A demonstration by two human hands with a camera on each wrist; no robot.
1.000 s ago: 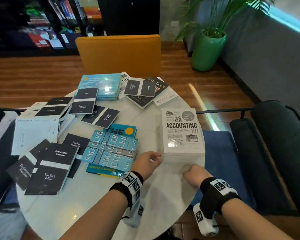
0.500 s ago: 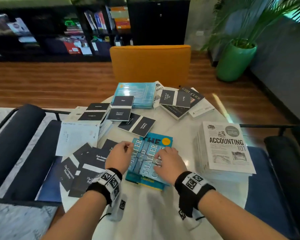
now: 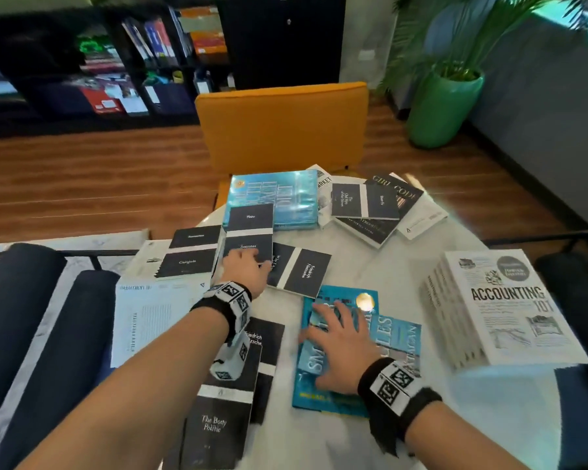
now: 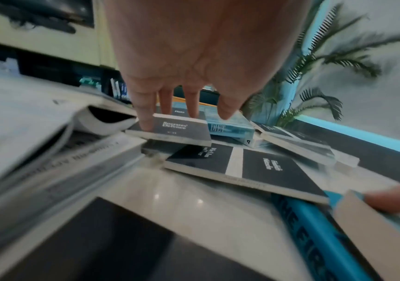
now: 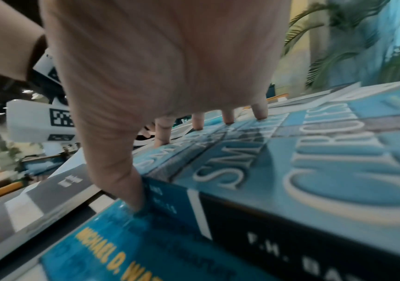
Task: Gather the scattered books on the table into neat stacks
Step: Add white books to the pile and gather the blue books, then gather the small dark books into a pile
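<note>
Now left hand, fingers extended, touches Socrates book, long axis pointing away; right hand flat on blue book.

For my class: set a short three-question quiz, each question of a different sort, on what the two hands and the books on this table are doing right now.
1. True or false: the left hand touches the Socrates' Defence book.
2. Which book lies under the right hand? A) Accounting 101 B) Smaller and Smaller Circles C) Girl Code
3. Fill in: the Accounting 101 stack sits at the table's ____ edge.

Key: 1 true; 2 B; 3 right.
</note>
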